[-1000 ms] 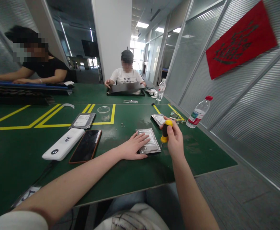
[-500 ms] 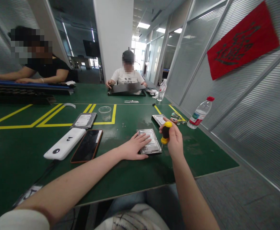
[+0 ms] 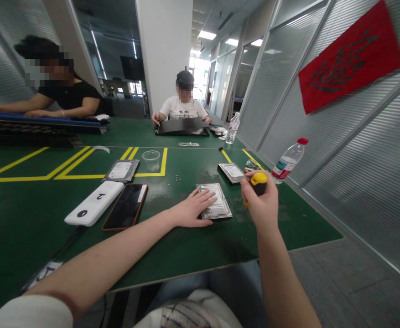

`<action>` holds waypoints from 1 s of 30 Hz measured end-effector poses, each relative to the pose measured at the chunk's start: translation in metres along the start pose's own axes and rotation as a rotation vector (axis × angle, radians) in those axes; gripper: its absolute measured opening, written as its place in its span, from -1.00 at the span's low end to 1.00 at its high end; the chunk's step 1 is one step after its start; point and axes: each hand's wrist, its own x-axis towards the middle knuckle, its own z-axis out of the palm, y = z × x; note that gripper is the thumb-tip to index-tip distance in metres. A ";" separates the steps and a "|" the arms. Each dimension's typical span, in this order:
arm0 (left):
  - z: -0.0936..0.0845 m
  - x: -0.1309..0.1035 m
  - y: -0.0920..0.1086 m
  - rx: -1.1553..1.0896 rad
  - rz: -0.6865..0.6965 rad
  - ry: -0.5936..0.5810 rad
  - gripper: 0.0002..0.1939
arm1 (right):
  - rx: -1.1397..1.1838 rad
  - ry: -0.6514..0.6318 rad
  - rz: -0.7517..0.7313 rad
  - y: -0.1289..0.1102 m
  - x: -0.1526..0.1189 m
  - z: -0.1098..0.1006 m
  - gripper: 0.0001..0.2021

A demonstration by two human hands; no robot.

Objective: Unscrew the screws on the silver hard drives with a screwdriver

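Note:
My left hand (image 3: 194, 208) lies with fingers spread on a silver hard drive (image 3: 220, 206) on the green table, covering its left part. To the right of that drive, my right hand (image 3: 263, 202) is wrapped round a yellow and black screwdriver (image 3: 258, 181), held above the table. The tool's tip is hardly visible below the fingers. Another hard drive (image 3: 233, 172) lies just beyond, between the two hands. Several tiny screws (image 3: 177, 177) are scattered ahead of my left hand.
A phone (image 3: 126, 207), a white power bank (image 3: 93, 203) with a cable, a third drive (image 3: 122, 170) and a clear cup (image 3: 151, 161) stand left. A red-capped bottle (image 3: 289, 160) is at right. Two people sit beyond, one holding a dark panel (image 3: 182, 125).
My right hand has moved right with the screwdriver, away from the drive's right edge. My left hand stays on the drive.

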 end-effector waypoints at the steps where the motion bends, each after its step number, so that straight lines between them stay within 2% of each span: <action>1: 0.001 0.000 -0.001 -0.010 0.003 0.009 -0.21 | -0.125 -0.058 -0.016 -0.004 0.001 0.000 -0.84; 6: 0.003 -0.002 -0.007 -0.099 0.014 0.066 -0.07 | -0.648 -0.454 -0.009 -0.006 0.004 0.017 -0.88; 8: 0.001 -0.002 -0.010 -0.184 0.004 0.235 -0.08 | -0.763 -0.599 0.009 -0.003 0.005 0.029 -0.85; 10: -0.001 -0.001 -0.013 -0.279 -0.066 0.502 -0.22 | -0.861 -0.731 0.029 -0.002 0.004 0.043 -0.80; 12: -0.002 -0.001 -0.018 -0.342 -0.182 0.755 -0.30 | -0.937 -0.800 0.055 -0.003 0.002 0.057 -0.70; 14: 0.000 0.000 -0.024 -0.354 -0.273 0.866 -0.33 | -0.993 -0.839 0.090 -0.005 0.000 0.071 -0.60; 17: 0.005 0.002 -0.033 -0.396 -0.376 0.901 -0.34 | -1.071 -0.840 0.140 -0.006 -0.003 0.090 -0.49; 20: 0.008 0.004 -0.036 -0.400 -0.386 0.888 -0.36 | -1.141 -0.849 0.203 -0.003 -0.002 0.102 -0.41; 26: 0.008 0.003 -0.029 -0.300 -0.338 0.775 -0.38 | -1.133 -0.877 0.222 0.008 0.001 0.103 -0.65; 30: 0.007 0.002 -0.026 -0.255 -0.306 0.741 -0.40 | -1.145 -0.841 0.243 0.011 0.004 0.096 -0.69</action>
